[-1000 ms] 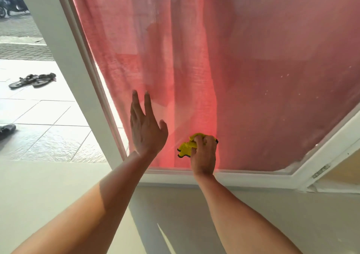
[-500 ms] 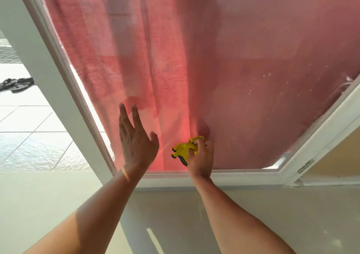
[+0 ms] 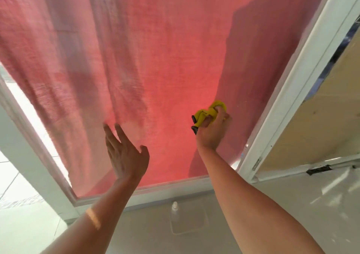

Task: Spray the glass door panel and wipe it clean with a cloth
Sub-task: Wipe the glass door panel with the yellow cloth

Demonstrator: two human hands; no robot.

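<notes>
The glass door panel point(image 3: 175, 45) fills most of the view, with a pink curtain hanging behind it. My right hand point(image 3: 211, 134) presses a bunched yellow cloth point(image 3: 209, 112) against the lower right part of the glass. My left hand point(image 3: 126, 154) rests flat on the glass lower down and to the left, fingers spread, holding nothing. A clear spray bottle point(image 3: 174, 211) with a white cap stands on the floor below the bottom of the frame, between my forearms.
The white door frame point(image 3: 288, 90) runs along the right and bottom of the glass. A tan wooden panel point(image 3: 319, 125) lies to the right. Pale tiled floor point(image 3: 13, 185) shows at the left and below.
My right hand has moved the yellow cloth right and upward across the glass. The view shifted right and closer, so the spray bottle on the floor came into sight. Left hand stays flat.
</notes>
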